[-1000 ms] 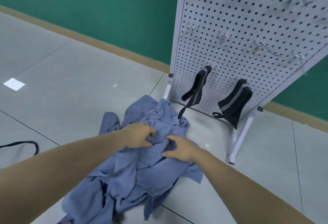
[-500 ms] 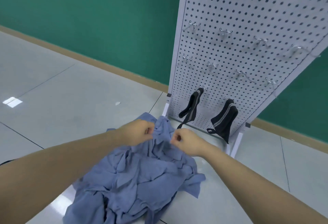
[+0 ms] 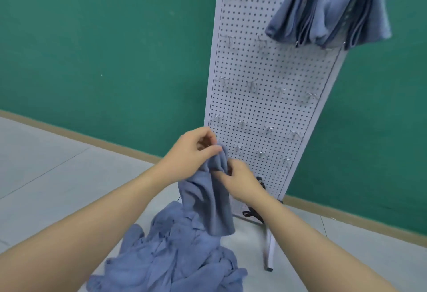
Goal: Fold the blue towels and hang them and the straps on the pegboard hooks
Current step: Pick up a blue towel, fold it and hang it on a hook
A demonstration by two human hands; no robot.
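Down at the bottom, a heap of crumpled blue towels (image 3: 175, 254) lies on the grey tiled floor (image 3: 46, 176). Both bare forearms reach up and forward from the lower corners and meet in the middle. One blue towel (image 3: 208, 199) hangs from the hands, its lower end dangling just over the heap; whether it touches the pile, I cannot tell.

The left hand (image 3: 191, 150) is the higher one, wrist bent, fingers curled, thumb and forefinger pinching the towel's top edge: a clenched grip on the cloth. The right hand (image 3: 238, 180) sits just below and beside it, knuckles up, fingers curled into the folds of the same towel, grasping it too.

Right behind the hands stands the white pegboard (image 3: 265, 97) on its metal foot (image 3: 269, 252), leaning in this wide view. Black straps (image 3: 253, 214) peek out low on the board, mostly hidden by the right forearm. Rows of bare metal hooks (image 3: 242, 122) climb the panel. Up top, two folded blue towels (image 3: 328, 12) hang side by side on hooks. Beyond that, a green wall (image 3: 104, 49) with a tan baseboard (image 3: 92, 140).
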